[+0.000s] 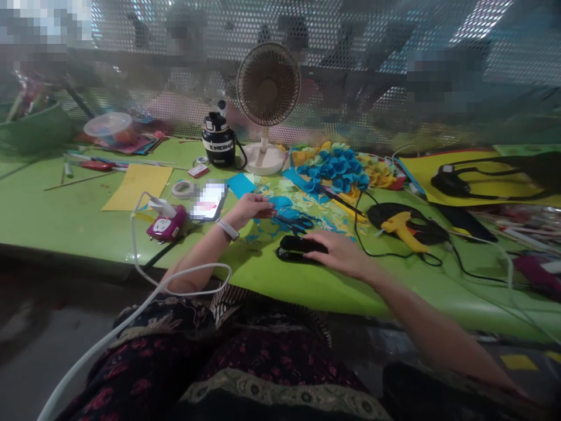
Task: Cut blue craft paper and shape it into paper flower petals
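Observation:
My right hand (335, 251) is wrapped round a black stapler (295, 250), which lies low over the table near its front edge. To its left, my left hand (250, 210) has its fingertips pinched together at a blue paper piece (281, 204); the fingers partly cover where they meet it. Dark-handled scissors (302, 223) lie between the two hands, among blue and yellow paper scraps (326, 222). Behind the scraps rises a pile of folded blue paper petals (337, 166), with yellow ones (379, 174) beside it.
A small fan (268, 85) and a black bottle (218, 143) stand at the back. Left are a phone (209, 200), a tape roll (182, 188), yellow paper (138, 186) and a purple socket block (167, 225) with a white cable. Right, a yellow glue gun (405, 229) trails its cord.

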`<state>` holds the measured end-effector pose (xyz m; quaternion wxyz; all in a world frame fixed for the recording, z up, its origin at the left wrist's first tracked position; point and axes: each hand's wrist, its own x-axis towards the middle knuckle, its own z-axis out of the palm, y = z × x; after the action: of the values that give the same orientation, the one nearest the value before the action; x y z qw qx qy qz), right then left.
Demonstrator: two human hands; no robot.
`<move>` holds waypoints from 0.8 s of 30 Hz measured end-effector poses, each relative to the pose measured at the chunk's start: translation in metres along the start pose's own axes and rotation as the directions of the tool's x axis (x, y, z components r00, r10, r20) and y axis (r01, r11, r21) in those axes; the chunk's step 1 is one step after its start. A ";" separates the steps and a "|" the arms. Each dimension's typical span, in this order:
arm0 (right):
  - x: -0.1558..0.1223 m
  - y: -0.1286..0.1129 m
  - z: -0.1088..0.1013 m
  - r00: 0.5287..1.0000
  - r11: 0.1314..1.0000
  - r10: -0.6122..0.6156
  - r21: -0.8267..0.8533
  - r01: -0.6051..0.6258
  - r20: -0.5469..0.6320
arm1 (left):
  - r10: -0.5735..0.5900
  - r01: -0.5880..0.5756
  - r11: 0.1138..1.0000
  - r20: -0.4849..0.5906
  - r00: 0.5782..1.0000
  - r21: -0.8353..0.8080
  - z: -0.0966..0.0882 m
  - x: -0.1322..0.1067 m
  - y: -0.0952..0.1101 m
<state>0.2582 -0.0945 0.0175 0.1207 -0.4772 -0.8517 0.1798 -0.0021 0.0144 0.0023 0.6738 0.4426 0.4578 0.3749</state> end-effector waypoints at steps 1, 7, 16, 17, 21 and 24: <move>0.000 0.000 0.005 1.000 1.000 -0.005 -0.013 0.005 0.011 | 0.001 -0.001 1.000 -0.004 1.000 0.000 0.000 0.000 0.000; 0.015 0.024 0.009 0.989 0.989 0.110 -0.088 -0.118 -0.100 | -0.030 0.030 0.999 0.023 0.999 0.011 0.001 0.002 -0.003; 0.019 0.036 0.010 0.988 0.993 0.064 -0.090 -0.077 -0.138 | -0.121 0.116 0.989 0.049 0.991 0.092 0.023 0.005 -0.026; 0.019 0.036 0.009 0.989 0.993 0.063 -0.090 -0.076 -0.134 | -0.126 0.121 0.988 0.058 0.990 0.094 0.025 0.005 -0.028; 0.021 0.037 0.007 0.992 0.994 0.056 -0.083 -0.065 -0.117 | -0.161 0.149 0.982 0.106 0.981 0.114 0.026 0.001 -0.030; 0.021 0.038 0.005 0.993 0.996 0.048 -0.068 -0.056 -0.107 | -0.192 0.181 0.980 0.135 0.972 0.086 0.027 -0.004 -0.032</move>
<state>0.2749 -0.0589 -0.0024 0.1436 -0.5120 -0.8372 0.1275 0.0255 -0.0064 -0.0215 0.7204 0.4476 0.4614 0.2604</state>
